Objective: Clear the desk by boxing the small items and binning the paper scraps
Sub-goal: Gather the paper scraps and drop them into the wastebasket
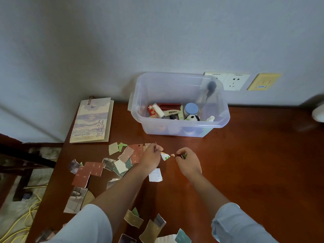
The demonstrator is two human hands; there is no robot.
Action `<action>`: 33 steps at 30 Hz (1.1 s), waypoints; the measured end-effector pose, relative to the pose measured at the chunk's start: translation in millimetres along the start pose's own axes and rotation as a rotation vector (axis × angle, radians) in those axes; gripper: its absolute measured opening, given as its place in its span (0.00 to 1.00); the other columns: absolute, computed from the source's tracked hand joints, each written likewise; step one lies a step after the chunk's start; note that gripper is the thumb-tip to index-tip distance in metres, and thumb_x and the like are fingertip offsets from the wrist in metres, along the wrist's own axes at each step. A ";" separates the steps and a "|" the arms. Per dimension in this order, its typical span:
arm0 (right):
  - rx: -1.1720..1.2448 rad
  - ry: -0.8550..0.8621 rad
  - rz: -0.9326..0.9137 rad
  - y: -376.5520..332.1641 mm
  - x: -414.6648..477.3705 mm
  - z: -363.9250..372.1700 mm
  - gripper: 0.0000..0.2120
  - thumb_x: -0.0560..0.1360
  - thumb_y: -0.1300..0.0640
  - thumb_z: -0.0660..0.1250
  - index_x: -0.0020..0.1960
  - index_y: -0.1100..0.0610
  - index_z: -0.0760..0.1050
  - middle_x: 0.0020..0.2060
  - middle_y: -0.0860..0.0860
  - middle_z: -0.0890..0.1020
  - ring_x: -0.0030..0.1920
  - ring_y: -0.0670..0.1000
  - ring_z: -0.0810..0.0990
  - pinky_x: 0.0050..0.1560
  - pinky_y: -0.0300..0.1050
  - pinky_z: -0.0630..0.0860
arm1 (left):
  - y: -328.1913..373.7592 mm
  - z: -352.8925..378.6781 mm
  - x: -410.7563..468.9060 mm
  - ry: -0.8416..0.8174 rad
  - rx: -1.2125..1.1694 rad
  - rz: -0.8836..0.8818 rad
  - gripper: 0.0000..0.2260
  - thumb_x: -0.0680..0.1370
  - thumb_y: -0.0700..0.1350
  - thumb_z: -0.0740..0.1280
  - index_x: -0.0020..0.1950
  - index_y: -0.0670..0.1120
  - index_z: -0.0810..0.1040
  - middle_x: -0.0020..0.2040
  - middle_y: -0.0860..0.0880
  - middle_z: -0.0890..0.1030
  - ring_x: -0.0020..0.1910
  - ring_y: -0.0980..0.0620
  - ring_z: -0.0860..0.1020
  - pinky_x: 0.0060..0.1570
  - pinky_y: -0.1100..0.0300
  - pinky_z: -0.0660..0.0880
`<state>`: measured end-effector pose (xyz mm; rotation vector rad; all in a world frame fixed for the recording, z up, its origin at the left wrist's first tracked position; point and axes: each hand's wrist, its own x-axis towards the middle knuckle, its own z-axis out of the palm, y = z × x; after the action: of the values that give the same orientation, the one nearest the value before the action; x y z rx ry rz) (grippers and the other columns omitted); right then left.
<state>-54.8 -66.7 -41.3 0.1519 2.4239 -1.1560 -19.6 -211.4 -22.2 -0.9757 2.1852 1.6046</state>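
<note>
Beneath both hands, a dark red-brown wooden desk (245, 172). Straight beyond them, against the wall, a clear plastic storage box (175, 131) holding small items (168, 109): tubes, a blue-lidded jar, a pearl hair clip. Beyond and left of the left hand (150, 156), a pastel spiral-bound notebook (93, 120). Left of that hand and around both forearms, torn paper scraps (91, 170) in rust, tan, green and white. Left hand pinching a thin sliver (155, 144); right hand (188, 163) pinching a small dark piece (183, 156). Between the 2 hands, a white-and-green scrap (165, 156) and a tiny pink triangular scrap (172, 155).
</note>
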 end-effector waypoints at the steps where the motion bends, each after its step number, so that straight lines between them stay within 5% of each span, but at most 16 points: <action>1: -0.068 -0.004 -0.026 0.5 1.7 0.6 0.07 0.75 0.59 0.66 0.51 0.48 0.76 0.48 0.42 0.80 0.50 0.46 0.79 0.42 0.39 0.72 | -1.0 0.9 1.5 0.005 0.121 0.058 0.09 0.81 0.39 0.56 0.48 0.46 0.75 0.52 0.53 0.77 0.50 0.52 0.75 0.41 0.62 0.71; 4: -0.214 -0.014 -0.068 -1.2 7.0 1.8 0.07 0.77 0.54 0.65 0.52 0.45 0.77 0.49 0.40 0.80 0.49 0.45 0.78 0.41 0.40 0.72 | -8.6 2.6 11.4 0.034 0.420 0.194 0.11 0.79 0.43 0.62 0.38 0.52 0.65 0.51 0.52 0.79 0.48 0.49 0.78 0.47 0.52 0.75; 9: -0.323 -0.018 -0.103 -2.5 15.6 3.7 0.06 0.77 0.51 0.66 0.53 0.43 0.78 0.52 0.40 0.80 0.51 0.45 0.79 0.42 0.40 0.73 | -15.4 4.9 19.8 0.080 0.625 0.236 0.12 0.73 0.52 0.71 0.50 0.52 0.71 0.48 0.53 0.79 0.46 0.50 0.79 0.44 0.55 0.76; 13: -0.354 -0.037 -0.129 -2.1 20.5 2.5 0.05 0.76 0.52 0.66 0.50 0.44 0.78 0.49 0.41 0.81 0.49 0.45 0.79 0.42 0.41 0.77 | -16.5 5.3 24.1 0.102 0.742 0.267 0.10 0.75 0.54 0.68 0.48 0.50 0.73 0.47 0.51 0.78 0.45 0.50 0.78 0.41 0.57 0.73; 21: -0.467 -0.118 -0.143 -7.5 20.8 3.2 0.05 0.77 0.54 0.60 0.46 0.47 0.74 0.46 0.44 0.79 0.46 0.49 0.78 0.38 0.42 0.71 | -12.4 6.3 17.8 0.033 0.538 0.235 0.11 0.75 0.46 0.65 0.37 0.50 0.64 0.32 0.53 0.69 0.34 0.51 0.70 0.35 0.58 0.65; 25: 0.117 -0.126 0.060 -10.9 6.8 11.1 0.04 0.76 0.56 0.62 0.43 0.54 0.73 0.37 0.48 0.76 0.35 0.48 0.74 0.33 0.41 0.67 | -6.4 2.0 7.5 0.051 0.098 0.086 0.10 0.74 0.39 0.63 0.36 0.45 0.64 0.31 0.49 0.67 0.31 0.51 0.65 0.33 0.60 0.63; 28: 0.538 -0.209 0.238 -18.2 -6.6 10.9 0.03 0.72 0.64 0.59 0.40 0.60 0.70 0.31 0.53 0.73 0.27 0.50 0.69 0.27 0.41 0.65 | -10.0 -9.2 1.6 0.060 -0.175 -0.070 0.05 0.73 0.37 0.62 0.39 0.44 0.69 0.36 0.46 0.78 0.31 0.52 0.68 0.33 0.61 0.65; 33: 0.736 -0.336 0.249 -22.1 -26.8 15.4 0.12 0.69 0.71 0.54 0.32 0.58 0.68 0.30 0.56 0.76 0.26 0.52 0.71 0.27 0.40 0.67 | -14.8 -26.4 -6.0 0.068 -0.402 -0.349 0.12 0.74 0.30 0.54 0.34 0.40 0.70 0.29 0.46 0.73 0.25 0.50 0.69 0.26 0.64 0.62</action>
<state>-31.8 -90.2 -22.3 0.4293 1.5532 -1.7314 -0.9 -235.9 -20.4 -1.4476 1.6337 1.8844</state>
